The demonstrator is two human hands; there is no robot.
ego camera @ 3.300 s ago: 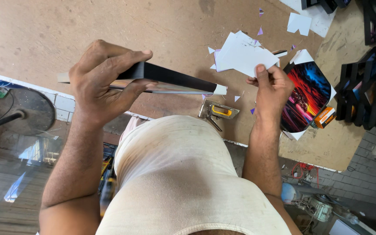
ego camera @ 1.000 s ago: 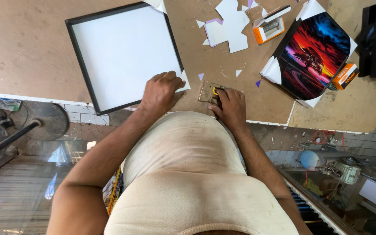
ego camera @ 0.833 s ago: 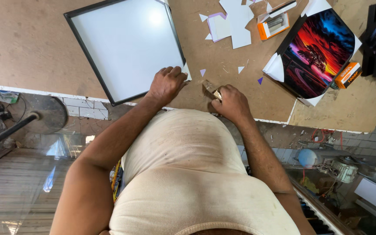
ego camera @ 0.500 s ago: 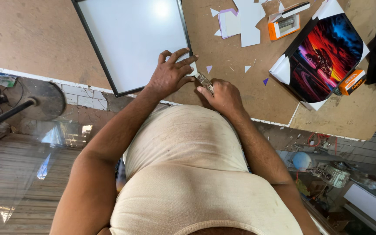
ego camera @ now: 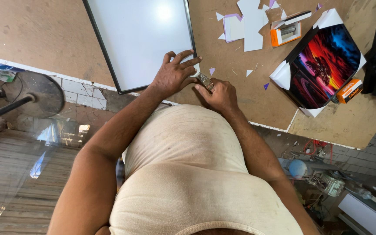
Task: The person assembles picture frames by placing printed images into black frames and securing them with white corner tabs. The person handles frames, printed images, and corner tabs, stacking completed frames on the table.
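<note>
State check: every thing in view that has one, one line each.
Black-framed white panel: flat on the board, corner under the left hand.
Left hand: fingers spread, pressing the frame corner.
Right hand: closed around a small metal tool.
Colourful sunset print: lying flat, white corners folded up.
Orange box: open.
White paper scraps: loose, scattered.

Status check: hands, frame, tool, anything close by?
Left hand flat on the black frame corner. Right hand grips small metal tool at that corner. Paper scraps beyond, apart.
</note>
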